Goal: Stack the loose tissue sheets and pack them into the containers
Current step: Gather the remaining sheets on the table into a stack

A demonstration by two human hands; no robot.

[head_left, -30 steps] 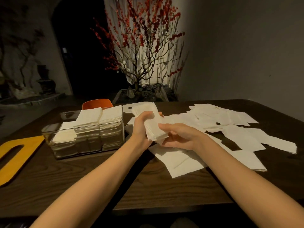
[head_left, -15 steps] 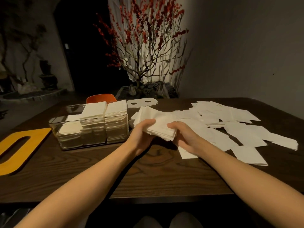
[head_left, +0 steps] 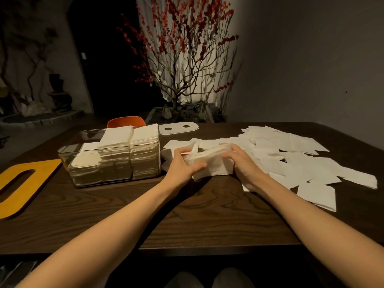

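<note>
A thick stack of white tissue sheets (head_left: 212, 164) stands on its edge on the dark wooden table (head_left: 187, 215), squeezed between both hands. My left hand (head_left: 182, 163) grips its left end with the thumb across the front. My right hand (head_left: 242, 161) grips the right end. Just left of the hands stands a clear plastic container (head_left: 112, 156) holding three tissue stacks, the two right ones rising above its rim. Loose tissue sheets (head_left: 291, 154) lie scattered over the table's right half.
A yellow lid with a long slot (head_left: 22, 186) lies at the left edge. A white lid with two holes (head_left: 178, 127) lies behind the container, next to an orange chair back (head_left: 126, 121). A red-blossom branch arrangement (head_left: 182, 59) stands beyond the table.
Both hands have brought the tissue stack down from mid-air onto the table and turned it on its edge. The view has shifted slightly.
</note>
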